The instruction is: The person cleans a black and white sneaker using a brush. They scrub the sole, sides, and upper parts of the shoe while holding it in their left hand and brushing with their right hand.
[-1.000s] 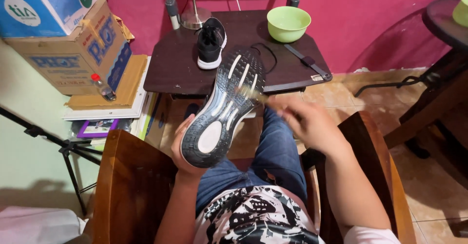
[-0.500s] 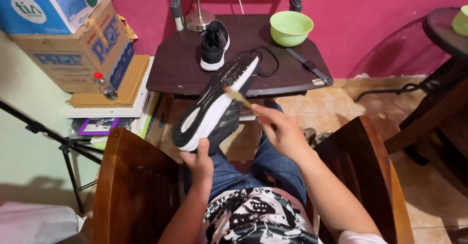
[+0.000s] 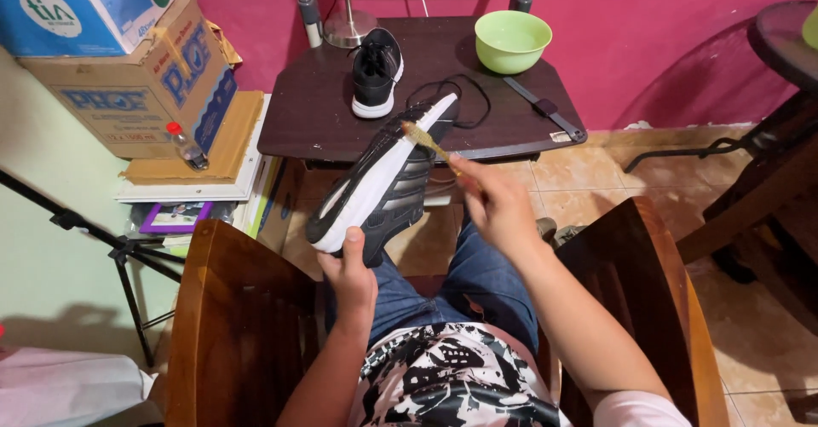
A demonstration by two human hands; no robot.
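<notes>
The left hand (image 3: 351,275) is gripping the heel end of a black mesh sneaker with a thick white sole (image 3: 381,180), its grip closed around the heel from below. The shoe is tilting up and away over the lap, toe toward the dark wooden counter (image 3: 307,120), its side turned so the white sole edge runs as a long band. The right hand (image 3: 498,205) is pinching a thin brush with a yellowish handle (image 3: 426,141), grip closed on it, bristle end touching the sole near the toe. A second black sneaker (image 3: 377,73) is standing on the counter beside a pale green plastic bowl (image 3: 512,40).
</notes>
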